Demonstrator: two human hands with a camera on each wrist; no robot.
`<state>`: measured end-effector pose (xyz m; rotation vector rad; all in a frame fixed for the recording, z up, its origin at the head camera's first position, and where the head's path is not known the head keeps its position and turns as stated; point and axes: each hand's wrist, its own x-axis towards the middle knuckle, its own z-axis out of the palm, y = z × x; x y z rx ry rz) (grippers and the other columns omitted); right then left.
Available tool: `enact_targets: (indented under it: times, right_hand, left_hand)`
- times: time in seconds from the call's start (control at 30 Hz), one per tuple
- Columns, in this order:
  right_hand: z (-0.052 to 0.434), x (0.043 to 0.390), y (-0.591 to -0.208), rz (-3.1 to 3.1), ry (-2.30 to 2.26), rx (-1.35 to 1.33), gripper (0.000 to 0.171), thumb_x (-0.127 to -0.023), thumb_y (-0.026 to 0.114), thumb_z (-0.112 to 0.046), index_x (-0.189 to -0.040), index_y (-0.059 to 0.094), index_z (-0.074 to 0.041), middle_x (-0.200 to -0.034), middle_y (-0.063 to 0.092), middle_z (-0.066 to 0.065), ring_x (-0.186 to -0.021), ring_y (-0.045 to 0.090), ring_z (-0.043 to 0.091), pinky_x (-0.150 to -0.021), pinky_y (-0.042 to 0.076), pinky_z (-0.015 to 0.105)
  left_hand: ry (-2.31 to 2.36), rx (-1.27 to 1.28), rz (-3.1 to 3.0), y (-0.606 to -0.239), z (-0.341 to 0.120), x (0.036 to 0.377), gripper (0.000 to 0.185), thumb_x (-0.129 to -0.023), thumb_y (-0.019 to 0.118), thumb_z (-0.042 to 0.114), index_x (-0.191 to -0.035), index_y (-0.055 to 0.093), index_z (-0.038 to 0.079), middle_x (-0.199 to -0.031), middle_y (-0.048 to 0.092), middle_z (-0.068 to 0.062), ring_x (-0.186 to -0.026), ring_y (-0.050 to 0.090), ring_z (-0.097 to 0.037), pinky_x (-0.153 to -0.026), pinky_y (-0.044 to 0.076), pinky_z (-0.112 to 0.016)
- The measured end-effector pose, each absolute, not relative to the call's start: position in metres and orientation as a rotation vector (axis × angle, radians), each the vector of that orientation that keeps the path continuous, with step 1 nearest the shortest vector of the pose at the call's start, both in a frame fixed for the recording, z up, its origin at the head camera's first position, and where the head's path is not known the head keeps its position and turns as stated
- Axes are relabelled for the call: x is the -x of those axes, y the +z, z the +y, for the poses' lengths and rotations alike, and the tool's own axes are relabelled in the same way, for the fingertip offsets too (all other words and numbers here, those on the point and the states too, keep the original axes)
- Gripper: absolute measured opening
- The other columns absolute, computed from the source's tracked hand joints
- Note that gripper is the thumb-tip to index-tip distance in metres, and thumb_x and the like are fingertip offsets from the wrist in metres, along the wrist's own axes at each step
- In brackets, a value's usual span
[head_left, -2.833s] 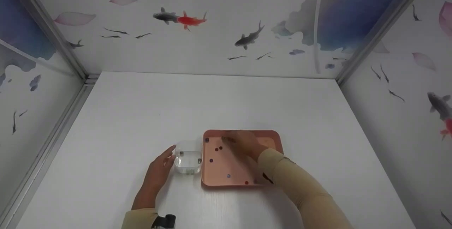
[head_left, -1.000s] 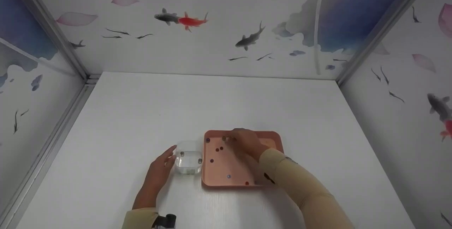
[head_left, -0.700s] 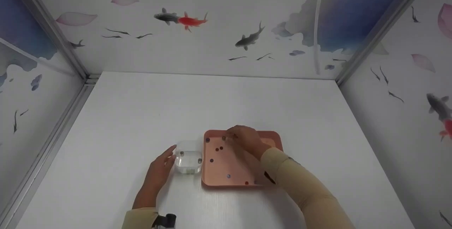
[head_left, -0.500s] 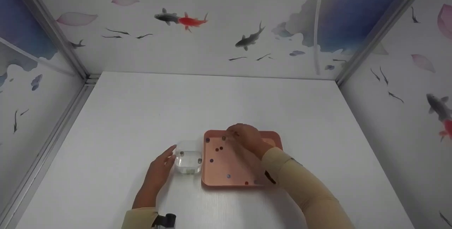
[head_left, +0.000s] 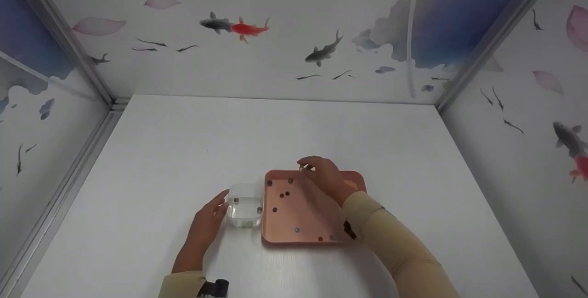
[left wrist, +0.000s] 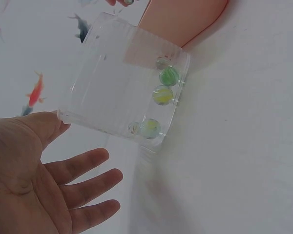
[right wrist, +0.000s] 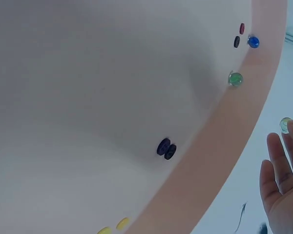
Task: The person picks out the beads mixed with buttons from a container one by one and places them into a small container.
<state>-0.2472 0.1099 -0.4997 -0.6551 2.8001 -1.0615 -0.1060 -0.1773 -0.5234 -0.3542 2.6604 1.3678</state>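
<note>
**Marble pinched above the far edge of the tray**

The marble [head_left: 302,168] sits between the fingertips of the right hand [head_left: 324,179]. In the head view this hand is raised over the far rim of the pink tray [head_left: 358,179], and its thumb and first fingers close on the small glass ball. The clear box [head_left: 245,205] stands on the white worktop [head_left: 294,128], touching the left side of the tray. So the box lies to the left of the held marble and nearer to the person. The left hand [head_left: 207,220] rests just beside the left wall of the box, with its fingers relaxed and apart, holding nothing. Several loose marbles [head_left: 284,193] lie in the tray.

In the left wrist view, the clear box [left wrist: 124,90] is seen from close. A few marbles [left wrist: 162,94], green and yellow ones, lie inside along one wall. The left hand [left wrist: 44,185] is open below it, with the thumb at a corner of the box.

In the right wrist view, the marble [right wrist: 284,125] shows at the tip of the fingers [right wrist: 278,158]. A green marble [right wrist: 235,78] and a blue marble [right wrist: 253,42] lie against the rim of the tray [right wrist: 219,141].
</note>
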Motion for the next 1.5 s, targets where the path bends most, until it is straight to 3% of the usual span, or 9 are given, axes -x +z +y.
enact_targets:
  times: [0.27, 0.4, 1.1, 1.5]
  right_hand:
    - [0.109, 0.247, -0.495, 2.773, -1.227, 0.648, 0.027, -0.095, 0.062, -0.011, -0.121, 0.066, -0.006, -0.113, 0.067, 0.007, -0.102, 0.063, 0.023, -0.086, 0.053, 0.039]
    - [0.109, 0.246, -0.496, 2.743, -1.291, 0.608, 0.026, -0.095, 0.063, -0.012, -0.121, 0.066, -0.01, -0.11, 0.067, 0.006, -0.101, 0.063, 0.023, -0.084, 0.054, 0.039]
    - [0.102, 0.243, -0.49, 2.696, -1.513, 0.498, 0.027, -0.094, 0.064, -0.01, -0.12, 0.066, -0.005, -0.109, 0.069, 0.01, -0.1, 0.065, 0.026, -0.085, 0.055, 0.038]
    - [0.098, 0.236, -0.493, 2.666, -1.565, 0.565, 0.028, -0.094, 0.063, -0.008, -0.121, 0.065, -0.003, -0.107, 0.068, 0.011, -0.101, 0.065, 0.025, -0.085, 0.055, 0.039]
  left_hand:
    - [1.375, 0.354, 2.665, -0.524, -0.176, 0.105, 0.046, -0.104, 0.044, 0.025, -0.149, 0.038, 0.017, -0.141, 0.049, -0.019, -0.13, 0.046, -0.04, -0.104, 0.038, -0.058]
    - [1.374, 0.361, 2.658, -0.524, -0.176, 0.105, 0.046, -0.104, 0.044, 0.025, -0.149, 0.038, 0.017, -0.142, 0.049, -0.019, -0.13, 0.046, -0.04, -0.104, 0.037, -0.058]
    - [1.403, 0.347, 2.648, -0.525, -0.177, 0.104, 0.046, -0.104, 0.043, 0.024, -0.15, 0.037, 0.018, -0.141, 0.049, -0.02, -0.131, 0.044, -0.041, -0.105, 0.037, -0.058]
    - [1.419, 0.37, 2.625, -0.527, -0.177, 0.106, 0.046, -0.104, 0.043, 0.026, -0.15, 0.037, 0.019, -0.142, 0.049, -0.019, -0.131, 0.044, -0.041, -0.106, 0.037, -0.057]
